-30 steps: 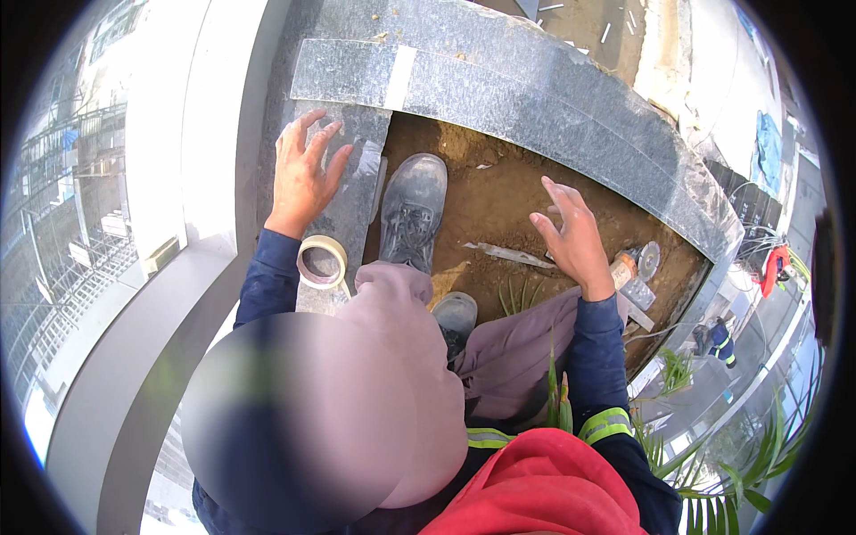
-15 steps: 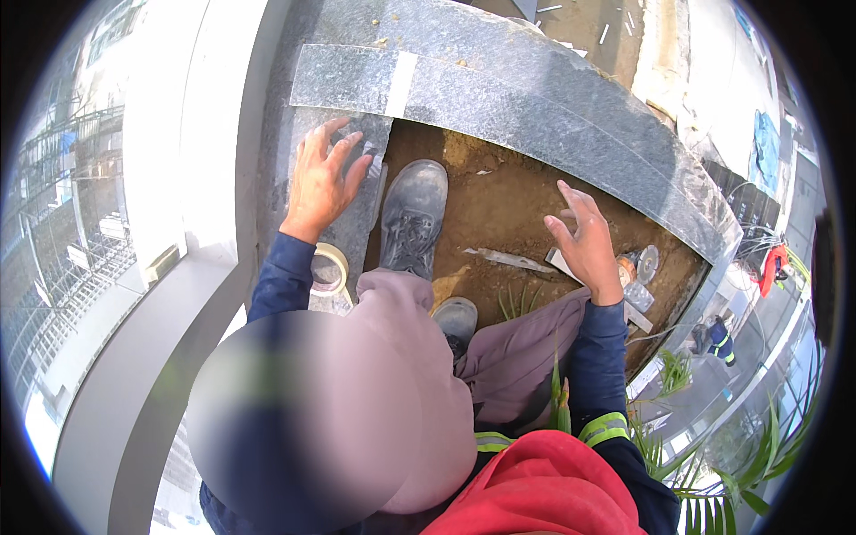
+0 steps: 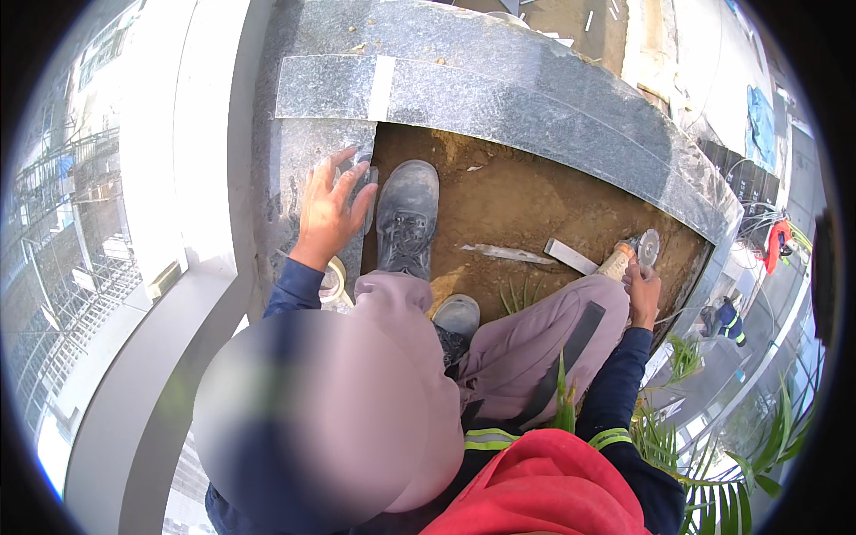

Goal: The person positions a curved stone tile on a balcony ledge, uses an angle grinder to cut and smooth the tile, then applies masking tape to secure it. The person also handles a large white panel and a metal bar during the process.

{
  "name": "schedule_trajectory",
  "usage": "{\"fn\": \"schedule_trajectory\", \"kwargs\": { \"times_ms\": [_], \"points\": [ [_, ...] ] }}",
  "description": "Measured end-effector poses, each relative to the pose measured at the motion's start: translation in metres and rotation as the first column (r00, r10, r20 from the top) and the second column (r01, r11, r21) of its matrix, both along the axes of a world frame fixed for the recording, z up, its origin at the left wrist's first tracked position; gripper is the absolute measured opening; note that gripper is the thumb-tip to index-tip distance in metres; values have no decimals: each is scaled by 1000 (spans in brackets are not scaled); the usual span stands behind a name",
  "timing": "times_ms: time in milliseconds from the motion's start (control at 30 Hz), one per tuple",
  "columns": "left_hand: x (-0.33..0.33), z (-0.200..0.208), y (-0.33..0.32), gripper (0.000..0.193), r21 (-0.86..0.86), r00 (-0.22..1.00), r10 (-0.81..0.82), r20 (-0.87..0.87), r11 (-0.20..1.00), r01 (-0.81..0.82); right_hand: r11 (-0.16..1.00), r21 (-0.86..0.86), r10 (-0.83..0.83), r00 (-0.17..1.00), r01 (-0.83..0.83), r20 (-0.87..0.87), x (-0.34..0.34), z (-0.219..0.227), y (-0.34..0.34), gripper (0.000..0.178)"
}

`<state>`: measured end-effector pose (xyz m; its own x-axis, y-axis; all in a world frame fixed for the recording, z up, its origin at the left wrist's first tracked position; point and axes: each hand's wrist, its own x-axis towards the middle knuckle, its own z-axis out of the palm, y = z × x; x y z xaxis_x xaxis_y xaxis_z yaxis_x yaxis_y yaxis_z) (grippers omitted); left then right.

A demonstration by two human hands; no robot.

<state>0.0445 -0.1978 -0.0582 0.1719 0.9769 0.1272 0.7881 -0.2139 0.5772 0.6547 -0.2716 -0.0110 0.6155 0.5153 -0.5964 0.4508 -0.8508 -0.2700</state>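
Orange and grey, the grinder (image 3: 617,261) lies near the right edge of the soil bed (image 3: 508,201), its round disc (image 3: 650,247) toward that edge. The right hand (image 3: 643,294) is now at it, fingers curled over its near part; half a second ago that hand hung with fingers parted, to the left of the grinder. I cannot tell whether the grip has closed firmly, since the palm hides what lies under it.

With the hand gone from there, the white block (image 3: 571,257) shows whole, just left of the grinder. Further left on the soil lies a pale strip (image 3: 506,254), much as before.

The left hand (image 3: 330,209) has changed little: held wide, fingers spread and bent, over the left ledge (image 3: 303,147) near the bed's left edge. Whether its fingertips touch the stone cannot be told. Beside its wrist the tape roll (image 3: 333,280) sits on the ledge's near part, partly covered by the sleeve (image 3: 292,287).

One shoe (image 3: 408,214) stands along the bed's left edge, the other (image 3: 457,315) nearer the body. The right trouser leg (image 3: 535,352) has swung outward, and a dark band (image 3: 568,357) now shows on it. Along the bed's far edge runs the grey slab (image 3: 508,116).
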Motion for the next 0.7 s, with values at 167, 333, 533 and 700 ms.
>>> {"fn": "schedule_trajectory", "kwargs": {
  "times_ms": [167, 333, 533, 700],
  "points": [
    [26, 0, -15, 36, -51, 990, -60, 131, 996, 67, 991, 135, -13, 995, -1, 100, 16, -68, -63, 46],
    [22, 5, -24, 34, -19, 993, -53, 107, 998, 56, 984, 166, -100, 971, 64, 215, 6, -92, -57, 47],
    [42, 3, -23, 33, -28, 985, -43, 166, 998, 48, 966, 215, -184, 967, 145, 173, 30, -125, -65, 53],
    [61, 7, -30, 32, -30, 972, -97, 215, 994, 106, 950, 211, -279, 932, 232, 231, 32, -140, -66, 64]
  ]
}}
